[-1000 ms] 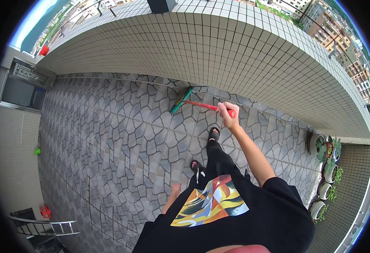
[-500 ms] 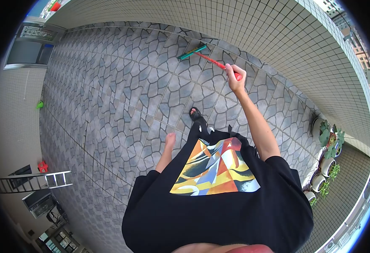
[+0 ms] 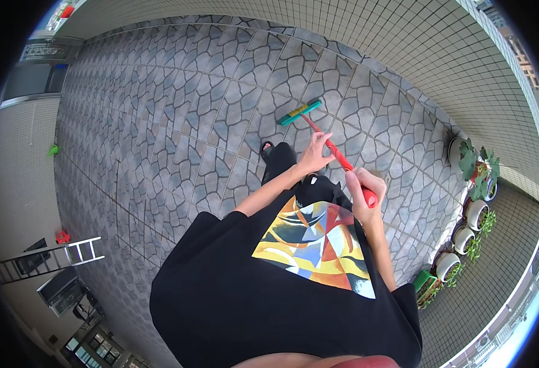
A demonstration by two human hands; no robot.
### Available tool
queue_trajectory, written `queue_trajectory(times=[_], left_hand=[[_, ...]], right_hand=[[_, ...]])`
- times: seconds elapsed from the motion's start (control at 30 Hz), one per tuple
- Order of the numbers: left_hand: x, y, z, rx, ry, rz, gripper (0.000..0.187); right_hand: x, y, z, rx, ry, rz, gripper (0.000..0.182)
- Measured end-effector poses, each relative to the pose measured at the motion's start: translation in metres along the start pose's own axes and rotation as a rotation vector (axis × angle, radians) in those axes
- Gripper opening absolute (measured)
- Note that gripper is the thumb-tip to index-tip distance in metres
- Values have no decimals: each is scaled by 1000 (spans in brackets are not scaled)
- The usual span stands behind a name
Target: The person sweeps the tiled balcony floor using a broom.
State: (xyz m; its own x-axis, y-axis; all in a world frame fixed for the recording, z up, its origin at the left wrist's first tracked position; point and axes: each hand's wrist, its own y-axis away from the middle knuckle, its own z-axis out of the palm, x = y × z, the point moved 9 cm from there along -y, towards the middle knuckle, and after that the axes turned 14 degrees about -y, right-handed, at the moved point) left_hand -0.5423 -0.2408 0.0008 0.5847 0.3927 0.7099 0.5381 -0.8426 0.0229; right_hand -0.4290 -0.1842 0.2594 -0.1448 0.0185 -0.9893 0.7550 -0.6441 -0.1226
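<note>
One broom [image 3: 318, 130] – two hands: left hand [image 3: 314, 158], right hand [image 3: 362, 191], each grip closed round it.

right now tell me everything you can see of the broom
The broom has a thin red handle, plastic by the look, and a teal head with a yellowish strip. The head rests on the grey stone-pattern floor, the handle slanting up toward the person. The right hand grips the top end; the left hand holds mid-handle.

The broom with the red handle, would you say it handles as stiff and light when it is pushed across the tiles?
Probably stiff: the broom runs straight between left hand and right hand. Likely light, given its thin handle. Its green head may drag on tile joints.
</note>
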Motion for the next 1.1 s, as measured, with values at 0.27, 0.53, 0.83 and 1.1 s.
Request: queue_trajectory(times=[0.27,0.53,0.83,1.1], left_hand=[[50,-23,-13,-161,-139,89,38],[-2,-20,-110,-76,548,-112,47],[-393,440,-150,-243,101,-1609,47],[-457,541,-231,105,139,-1438,25]], right_hand=[[-51,21,2,214,-133,-336,39],[-19,-63,3,249,-275,-783,31],[167,-197,22,290,41,-81,31],[189,-129,46,183,179,-30,20]])
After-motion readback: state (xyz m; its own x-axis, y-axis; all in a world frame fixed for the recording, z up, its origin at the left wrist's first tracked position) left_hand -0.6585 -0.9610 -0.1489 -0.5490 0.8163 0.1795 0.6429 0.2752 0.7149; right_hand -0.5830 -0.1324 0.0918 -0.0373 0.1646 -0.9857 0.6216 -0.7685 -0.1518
